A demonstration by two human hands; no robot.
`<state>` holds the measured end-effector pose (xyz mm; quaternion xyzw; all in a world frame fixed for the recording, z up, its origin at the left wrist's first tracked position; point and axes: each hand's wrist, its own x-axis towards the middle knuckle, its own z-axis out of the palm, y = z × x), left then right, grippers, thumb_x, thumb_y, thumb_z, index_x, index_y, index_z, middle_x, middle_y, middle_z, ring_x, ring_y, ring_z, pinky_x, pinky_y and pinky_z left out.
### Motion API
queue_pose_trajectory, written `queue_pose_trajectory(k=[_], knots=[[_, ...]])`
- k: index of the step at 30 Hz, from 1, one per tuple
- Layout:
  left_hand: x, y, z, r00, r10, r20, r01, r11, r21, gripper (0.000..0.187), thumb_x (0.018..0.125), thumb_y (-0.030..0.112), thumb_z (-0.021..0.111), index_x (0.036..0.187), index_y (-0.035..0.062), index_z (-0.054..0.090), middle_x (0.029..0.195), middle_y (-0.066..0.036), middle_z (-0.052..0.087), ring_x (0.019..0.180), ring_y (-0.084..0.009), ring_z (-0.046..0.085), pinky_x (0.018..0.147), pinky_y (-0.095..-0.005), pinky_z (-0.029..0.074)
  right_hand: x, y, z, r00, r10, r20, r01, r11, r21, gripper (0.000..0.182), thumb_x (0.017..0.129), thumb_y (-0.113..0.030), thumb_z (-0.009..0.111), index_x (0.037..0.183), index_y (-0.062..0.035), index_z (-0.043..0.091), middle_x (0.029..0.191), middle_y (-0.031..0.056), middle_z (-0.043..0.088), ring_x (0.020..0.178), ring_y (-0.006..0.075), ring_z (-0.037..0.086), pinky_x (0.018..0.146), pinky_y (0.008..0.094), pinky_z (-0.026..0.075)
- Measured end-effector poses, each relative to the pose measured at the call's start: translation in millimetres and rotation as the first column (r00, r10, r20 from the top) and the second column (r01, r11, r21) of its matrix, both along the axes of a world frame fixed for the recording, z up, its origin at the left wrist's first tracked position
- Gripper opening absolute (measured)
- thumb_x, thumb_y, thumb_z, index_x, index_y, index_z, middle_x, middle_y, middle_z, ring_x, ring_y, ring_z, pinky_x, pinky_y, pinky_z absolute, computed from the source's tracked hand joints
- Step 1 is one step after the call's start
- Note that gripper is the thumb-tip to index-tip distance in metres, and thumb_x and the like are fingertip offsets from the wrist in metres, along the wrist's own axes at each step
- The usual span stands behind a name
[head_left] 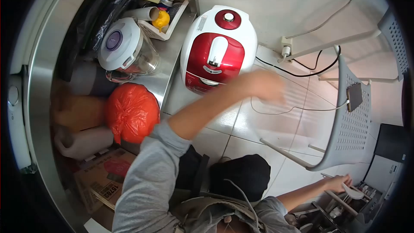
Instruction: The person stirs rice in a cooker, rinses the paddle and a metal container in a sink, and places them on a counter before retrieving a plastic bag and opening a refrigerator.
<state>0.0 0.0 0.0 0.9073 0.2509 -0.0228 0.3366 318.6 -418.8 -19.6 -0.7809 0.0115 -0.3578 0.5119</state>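
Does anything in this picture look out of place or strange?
Yes. The red and white rice cooker stands on the tiled floor, not on a counter, with its cord trailing across the tiles to the wall socket. A phone rests on the white chair, also plugged in. Nothing looks spilled or broken.

Bright fisheye view, motion-blurred hand [264,85]

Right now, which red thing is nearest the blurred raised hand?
The red-and-white rice cooker on the floor, just beside the left hand; the red plastic bag sits farther off.
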Motion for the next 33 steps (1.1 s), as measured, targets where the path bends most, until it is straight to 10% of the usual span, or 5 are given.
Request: queue_pose_trajectory(k=[5,9,12,21,33], knots=[[-80.0,63.9,-25.9,0.895,0.445,0.008,-0.442,0.887,0.132,0.029,0.079,0.022,0.063,0.101,0.0042,0.057,0.086,-0.010,0.060,0.082,-0.0219,0.058,0.071,-0.0312,0.046,-100.3,91.3,23.5,0.901,0.252,0.354,-0.345,0.910,0.230,0.023,0.081,-0.005,0.057,0.101,0.0013,0.048,0.071,0.0042,0.050,0.049,0.0093,0.038,0.045,0.0210,0.026],[-121.5,65.2,-62.1,0.956,0.232,0.178,-0.270,0.933,0.236,0.038,0.068,0.004,0.067,0.105,0.0091,0.059,0.101,-0.009,0.058,0.097,-0.0247,0.054,0.085,-0.0344,0.044,-160.7,121.7,42.3,0.886,0.342,0.314,-0.406,0.899,0.165,0.020,0.082,-0.006,0.053,0.100,0.0017,0.046,0.062,0.0026,0.042,0.045,0.0078,0.031,0.043,0.0212,0.023],[-122.9,68.8,-64.0,0.987,0.107,0.123,-0.138,0.949,0.283,0.049,0.063,0.009,0.072,0.110,0.0193,0.062,0.118,-0.005,0.053,0.110,-0.0249,0.048,0.093,-0.0357,0.041,-181.9,120.2,47.5,0.744,0.591,0.311,-0.666,0.694,0.274,0.015,0.084,-0.008,0.048,0.097,-0.0007,0.043,0.075,0.0051,0.042,0.042,0.0055,0.024,0.042,0.0193,0.021],[-104.1,105.6,-58.0,0.972,-0.232,0.033,0.181,0.836,0.519,0.045,0.054,0.028,0.078,0.098,0.0269,0.070,0.122,0.000,0.056,0.117,-0.0223,0.046,0.096,-0.0364,0.038,-263.9,158.8,18.5,0.254,0.964,0.082,-0.603,0.091,0.793,0.010,0.083,-0.007,0.044,0.091,-0.0030,0.041,0.087,0.0052,0.040,0.037,0.0029,0.024,0.033,0.0167,0.019],[-92.7,65.3,-92.4,0.922,-0.054,0.384,-0.210,0.763,0.612,0.043,0.059,0.042,0.074,0.086,0.0110,0.062,0.090,-0.003,0.060,0.094,-0.0199,0.055,0.096,-0.0432,0.033,-309.1,153.5,36.7,0.076,0.997,0.007,-0.604,0.041,0.796,0.012,0.082,-0.005,0.049,0.092,-0.0042,0.043,0.086,0.0048,0.042,0.039,0.0041,0.024,0.037,0.0180,0.022]])
